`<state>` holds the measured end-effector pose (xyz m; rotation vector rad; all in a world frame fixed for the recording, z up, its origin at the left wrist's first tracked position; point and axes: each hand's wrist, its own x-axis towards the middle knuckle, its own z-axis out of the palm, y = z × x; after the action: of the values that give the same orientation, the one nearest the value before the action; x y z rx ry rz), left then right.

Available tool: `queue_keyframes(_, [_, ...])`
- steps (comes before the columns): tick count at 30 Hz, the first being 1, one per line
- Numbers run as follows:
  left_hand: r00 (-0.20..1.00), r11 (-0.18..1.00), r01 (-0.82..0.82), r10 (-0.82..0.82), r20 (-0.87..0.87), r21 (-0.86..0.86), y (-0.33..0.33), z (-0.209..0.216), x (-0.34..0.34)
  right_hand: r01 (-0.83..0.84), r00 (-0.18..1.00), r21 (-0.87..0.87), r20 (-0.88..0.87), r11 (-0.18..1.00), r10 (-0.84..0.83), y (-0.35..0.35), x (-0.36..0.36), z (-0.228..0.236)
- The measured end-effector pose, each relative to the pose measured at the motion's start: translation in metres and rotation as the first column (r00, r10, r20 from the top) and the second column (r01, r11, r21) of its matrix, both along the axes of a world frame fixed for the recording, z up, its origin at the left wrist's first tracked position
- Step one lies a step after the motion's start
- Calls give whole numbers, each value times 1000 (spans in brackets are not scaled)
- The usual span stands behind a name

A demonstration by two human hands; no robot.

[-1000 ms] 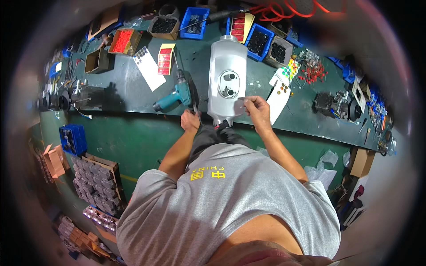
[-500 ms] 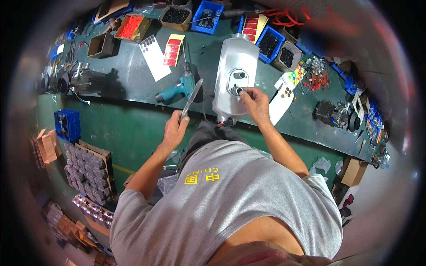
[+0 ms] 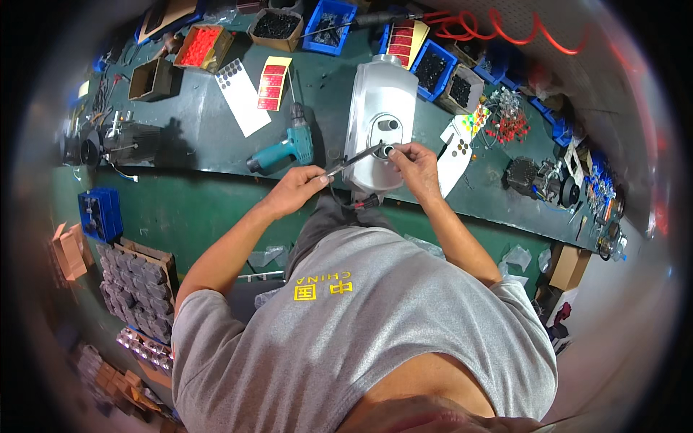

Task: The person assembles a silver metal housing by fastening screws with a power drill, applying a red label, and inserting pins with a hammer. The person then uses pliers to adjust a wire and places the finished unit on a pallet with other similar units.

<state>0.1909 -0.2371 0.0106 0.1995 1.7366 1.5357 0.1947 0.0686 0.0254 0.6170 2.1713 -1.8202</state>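
Several grey metal blocks (image 3: pixel 133 285) sit in rows at the lower left of the frame, with a blue crate (image 3: pixel 99 215) just above them. Higher up, a dark machine part (image 3: pixel 133 144) stands on the green table (image 3: pixel 206 144), with an open brown box (image 3: pixel 150 81) and a box of red pieces (image 3: pixel 219 52) toward the top edge. Next come a white sheet with dark round stickers (image 3: pixel 244 108), a sheet of red labels (image 3: pixel 273 85) and a teal drill (image 3: pixel 289 148), all upper left of centre. The left hand (image 3: pixel 299 189) is near the middle of the frame, thumb and fingers closed around a slim metal tool (image 3: pixel 355 159) that slants up to the right. A silver case (image 3: pixel 382 97) lies just right of centre in the upper half; the tool crosses over its lower part, the tip beside a round port (image 3: pixel 388 151). At that port is the right hand (image 3: pixel 419 169), thumb and forefinger drawn close together; whether they pinch something small, I cannot tell. Above the hand, near the top, a blue tray (image 3: pixel 426 92) holds small black parts. Farther right lie a white paper (image 3: pixel 455 164), a bundle of red-tipped wires (image 3: pixel 509 119) and, at the right of the frame, a second machine part (image 3: pixel 534 177).
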Motion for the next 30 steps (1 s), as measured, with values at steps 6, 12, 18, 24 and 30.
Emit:
queue_keyframes(6, [991,986,59,-77,-113,-158,5,54,-40,-32,993,126,-105,992,46,4,6,-16])
queue_keyframes(12, [999,999,-20,21,-44,34,24,105,-36,-4,956,252,-282,968,77,-9,10,6])
queue_keyframes(18, [988,994,0,17,-152,113,78,151,-7,-162,836,146,-505,976,215,-39,16,61])
queue_keyframes(24, [995,980,32,-13,-94,199,127,179,16,-122,700,62,-702,991,131,-11,19,74])
queue_keyframes(30, [995,976,10,11,-97,216,154,172,32,107,851,-260,-475,960,-224,37,61,60])
